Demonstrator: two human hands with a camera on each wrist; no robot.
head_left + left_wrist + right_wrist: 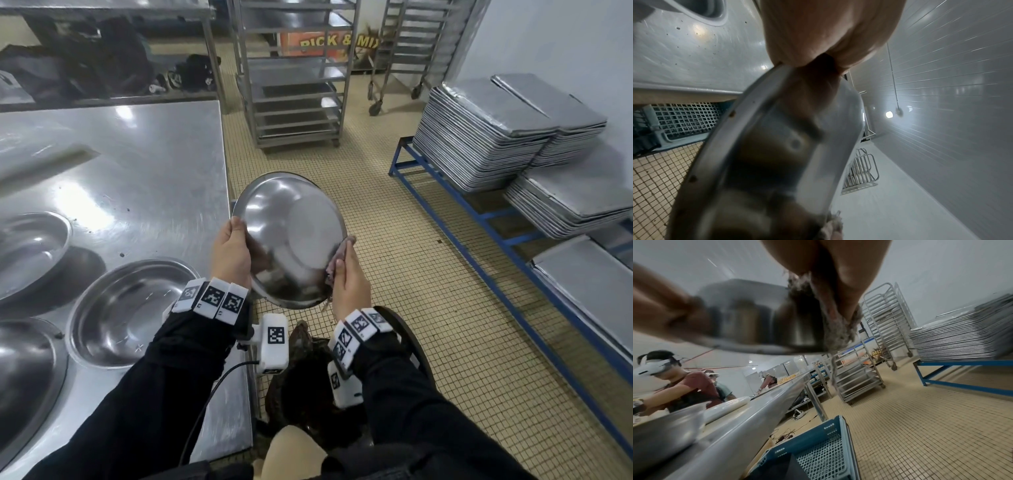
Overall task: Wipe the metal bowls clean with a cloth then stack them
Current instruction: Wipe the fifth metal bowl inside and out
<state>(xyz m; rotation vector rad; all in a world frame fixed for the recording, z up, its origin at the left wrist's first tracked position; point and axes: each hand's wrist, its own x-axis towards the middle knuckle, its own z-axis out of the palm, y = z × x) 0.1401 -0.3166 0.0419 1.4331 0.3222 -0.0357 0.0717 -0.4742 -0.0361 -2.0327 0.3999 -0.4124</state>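
Observation:
I hold a metal bowl (291,236) upright in the air past the table's corner, its outer underside facing me. My left hand (235,240) grips its left rim, thumb on the outside. My right hand (344,269) presses a grey-pink cloth (337,257) onto the right rim, fingers curled round the cloth. The left wrist view shows the bowl (777,154) edge-on under my left hand (828,40). The right wrist view has the cloth (834,324) bunched against the bowl (746,318). Three more bowls lie on the table: one upright (130,308), one behind it (30,250), one at the near left (24,377).
The steel table (144,164) fills the left. Wheeled tray racks (294,85) stand ahead. Stacked metal trays (496,130) sit on a blue frame (479,219) at the right. A blue crate (818,451) is on the tiled floor by the table. People work at a far counter (674,386).

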